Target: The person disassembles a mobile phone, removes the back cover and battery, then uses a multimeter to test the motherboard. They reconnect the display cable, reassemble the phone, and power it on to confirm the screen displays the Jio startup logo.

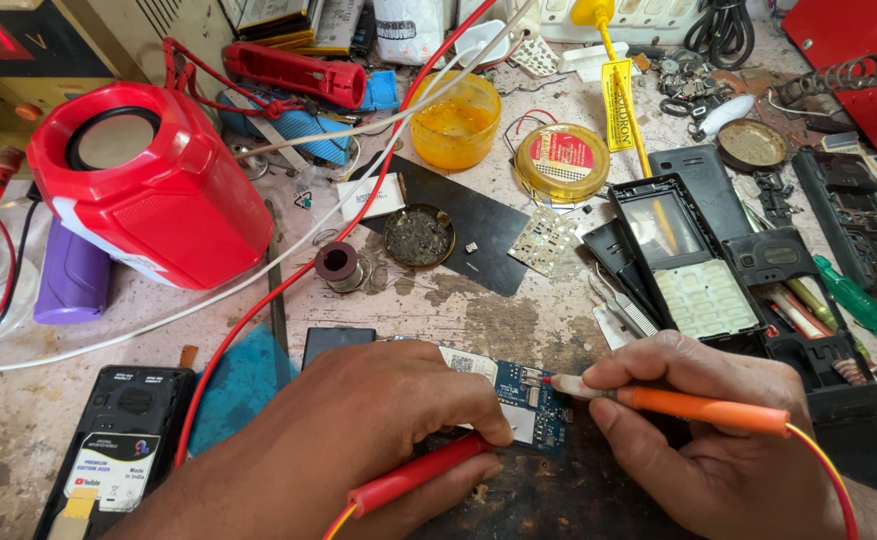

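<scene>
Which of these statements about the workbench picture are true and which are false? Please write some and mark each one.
1. The right hand holds an orange probe with its tip on the blue circuit board. True.
2. The left hand holds a green probe. False: its probe is red.
3. The red speaker stands at the far left of the bench. True.
4. The yellow cup lies beside the right hand. False: it stands far back, near the round solder tin.
5. A green screwdriver lies at the right side. True.
</scene>
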Motion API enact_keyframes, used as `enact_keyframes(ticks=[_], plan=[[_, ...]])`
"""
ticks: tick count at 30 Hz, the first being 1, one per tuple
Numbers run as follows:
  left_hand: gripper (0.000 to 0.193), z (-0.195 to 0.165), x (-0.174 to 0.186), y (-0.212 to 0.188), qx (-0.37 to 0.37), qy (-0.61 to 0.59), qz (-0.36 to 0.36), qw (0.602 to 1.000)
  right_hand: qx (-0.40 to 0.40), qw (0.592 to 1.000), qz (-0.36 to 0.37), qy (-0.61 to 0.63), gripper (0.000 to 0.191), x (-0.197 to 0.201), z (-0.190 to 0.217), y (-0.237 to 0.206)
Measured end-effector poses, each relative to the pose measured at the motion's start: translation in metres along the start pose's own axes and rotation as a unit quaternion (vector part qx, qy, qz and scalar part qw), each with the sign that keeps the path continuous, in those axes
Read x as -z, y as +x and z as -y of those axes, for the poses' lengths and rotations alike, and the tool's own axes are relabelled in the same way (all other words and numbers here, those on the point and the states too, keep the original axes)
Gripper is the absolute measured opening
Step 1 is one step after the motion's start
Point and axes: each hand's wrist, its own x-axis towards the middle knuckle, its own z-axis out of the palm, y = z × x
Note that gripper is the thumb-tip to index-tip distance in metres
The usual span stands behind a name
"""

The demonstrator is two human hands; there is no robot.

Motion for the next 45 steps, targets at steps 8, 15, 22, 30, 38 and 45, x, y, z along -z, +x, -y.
enact_keyframes(ticks=[8,15,22,30,38,45], plan=[[0.015,0.0005,0.0004,0.0003,0.0,-0.001,0.003,1.0,0.005,1.0,0.001,0.004,0.018,-0.0004,-0.0042,-0.0018],[0.014,0.0008,0.0004,0.0002,-0.008,-0.004,-0.002,1.0,-0.012,1.0,0.004,0.008,0.018,-0.0001,-0.0018,-0.0012],[0.015,0.0009,0.0008,-0.0005,0.0,-0.004,0.006,1.0,0.01,1.0,-0.006,-0.014,0.018,-0.0001,0.0037,0.0018],[0.015,0.0002,0.0016,-0.0011,0.003,-0.01,0.006,1.0,0.017,1.0,-0.006,-0.003,0.018,-0.0012,0.0038,0.0023],[0.015,0.0005,0.0004,-0.0008,0.0,-0.011,0.001,1.0,0.003,1.0,-0.003,-0.007,0.017,-0.002,-0.0008,-0.0004],[0.016,0.0011,0.0004,-0.0004,0.008,-0.008,0.006,1.0,0.0,1.0,0.0,0.013,0.018,-0.0012,-0.0002,-0.0001]])
